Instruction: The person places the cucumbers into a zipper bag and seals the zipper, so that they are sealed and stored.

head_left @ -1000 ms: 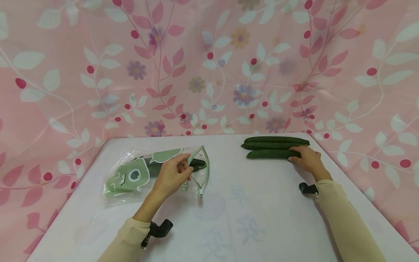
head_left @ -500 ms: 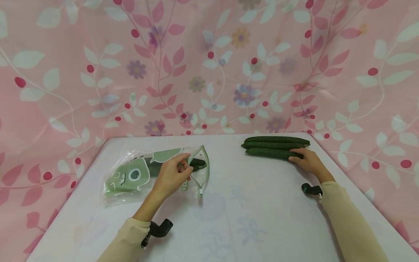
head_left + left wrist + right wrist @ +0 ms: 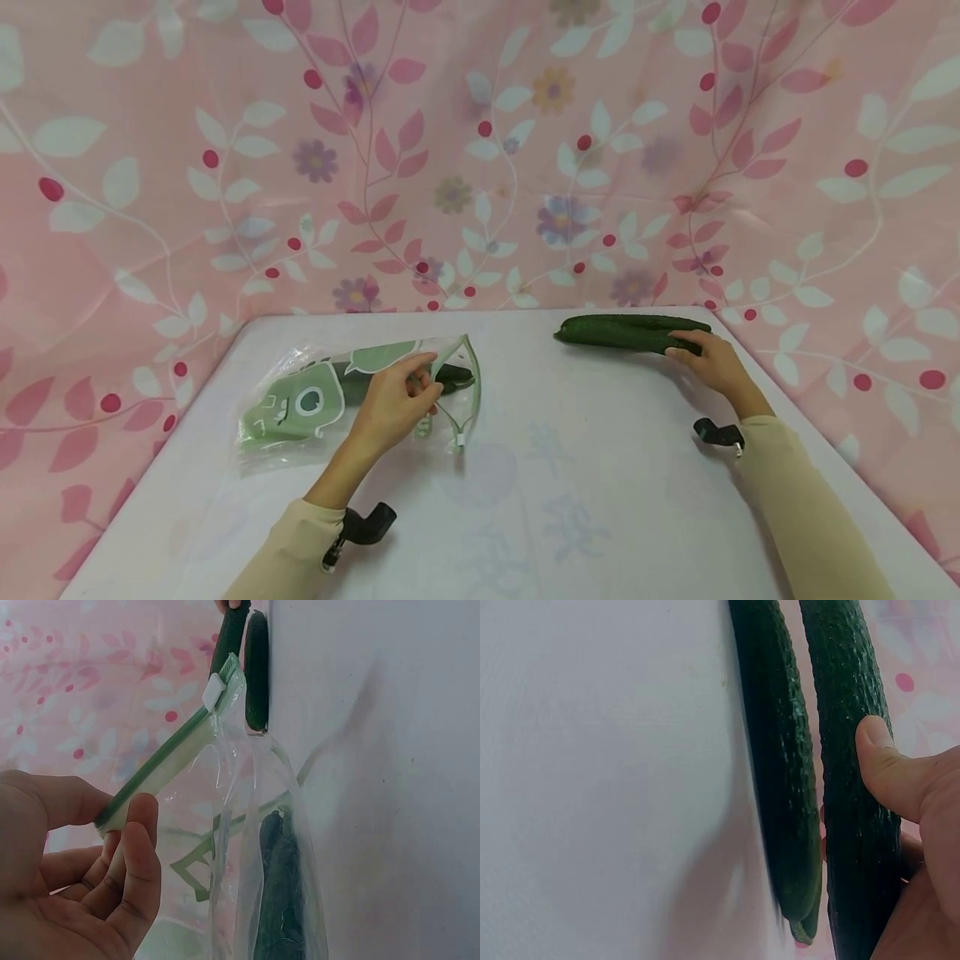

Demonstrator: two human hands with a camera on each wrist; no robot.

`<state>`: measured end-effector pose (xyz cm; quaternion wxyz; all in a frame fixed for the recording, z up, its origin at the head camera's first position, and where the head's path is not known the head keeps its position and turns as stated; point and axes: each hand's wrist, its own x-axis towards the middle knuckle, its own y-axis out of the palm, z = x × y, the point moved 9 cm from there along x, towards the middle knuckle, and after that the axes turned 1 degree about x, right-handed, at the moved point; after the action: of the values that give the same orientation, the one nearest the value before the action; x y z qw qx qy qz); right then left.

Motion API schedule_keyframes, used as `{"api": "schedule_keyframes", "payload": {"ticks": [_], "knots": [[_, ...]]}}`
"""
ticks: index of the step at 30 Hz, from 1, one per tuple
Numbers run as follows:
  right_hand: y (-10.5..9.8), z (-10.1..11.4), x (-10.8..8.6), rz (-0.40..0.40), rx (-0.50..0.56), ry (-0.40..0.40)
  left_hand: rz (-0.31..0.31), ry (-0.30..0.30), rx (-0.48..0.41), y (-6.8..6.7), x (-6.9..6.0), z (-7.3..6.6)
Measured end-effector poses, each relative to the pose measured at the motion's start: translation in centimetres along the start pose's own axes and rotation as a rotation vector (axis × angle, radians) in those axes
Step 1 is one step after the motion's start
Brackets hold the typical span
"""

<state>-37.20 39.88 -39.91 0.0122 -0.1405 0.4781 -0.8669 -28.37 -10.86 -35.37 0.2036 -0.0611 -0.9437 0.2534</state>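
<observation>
With thumb and fingers, my left hand [image 3: 392, 402] pinches the green zip edge of a clear plastic zip bag [image 3: 232, 772] and holds its mouth apart. The bag lies on its side at the table's left, printed with a green cartoon [image 3: 294, 407]. Dark cucumbers [image 3: 281, 892] show inside it. At the far right, my right hand [image 3: 712, 367] grips a cucumber [image 3: 855, 795] near one end, thumb on one side and fingers round the other. The right wrist view shows it raised off the table, beside another cucumber [image 3: 784, 772] still lying there.
The white table [image 3: 570, 450] has faint blue marks. A pink floral cloth [image 3: 480, 167] hangs behind it. A white slider [image 3: 214, 691] sits on the bag's zip. The held cucumber partly hides those behind it in the head view.
My right hand has lifted the front cucumber from the table; it now covers part of the others in the head view. The left hand and bag have stayed put.
</observation>
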Motion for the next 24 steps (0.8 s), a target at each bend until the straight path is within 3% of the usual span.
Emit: {"api": "schedule_keyframes", "payload": {"ticks": [13, 24], "knots": [[-2.9, 1.8, 0.2, -0.027, -0.012, -0.025, 0.003, 0.0, 0.001, 0.2, 0.3, -0.3], [-2.8, 2.6, 0.2, -0.012, 0.01, -0.019, 0.0, -0.01, 0.004, 0.1, 0.0, 0.0]]}}
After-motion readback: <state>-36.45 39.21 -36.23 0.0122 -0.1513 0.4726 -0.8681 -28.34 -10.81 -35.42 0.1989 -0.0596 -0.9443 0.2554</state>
